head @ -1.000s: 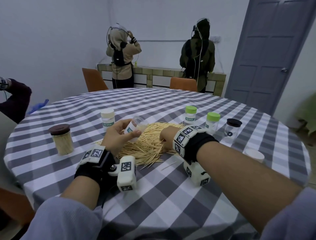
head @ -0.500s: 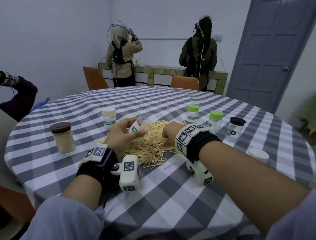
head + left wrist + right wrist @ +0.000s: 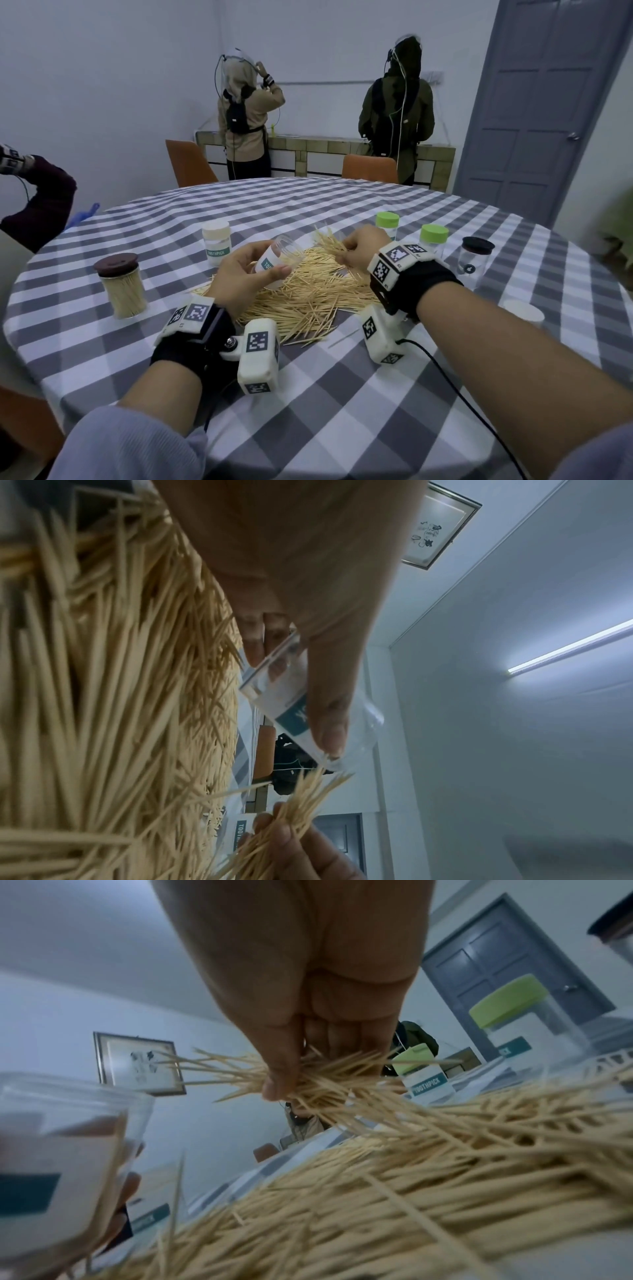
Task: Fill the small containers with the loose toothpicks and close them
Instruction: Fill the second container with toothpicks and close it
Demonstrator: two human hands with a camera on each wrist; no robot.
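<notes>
Looks like a plain room in a house, set up for recording. A round counter wears a grey and white checked cloth, with orange chairs pulled up on the far side. Behind them a tiled ledge runs along the pale wall, and two people stand at it, backs turned, with headgear and cables. A grey panelled door sits on the right. A framed picture hangs on the wall, a strip light glows overhead.

Pale walls, grey panelled door, orange chairs, tiled counter
</notes>
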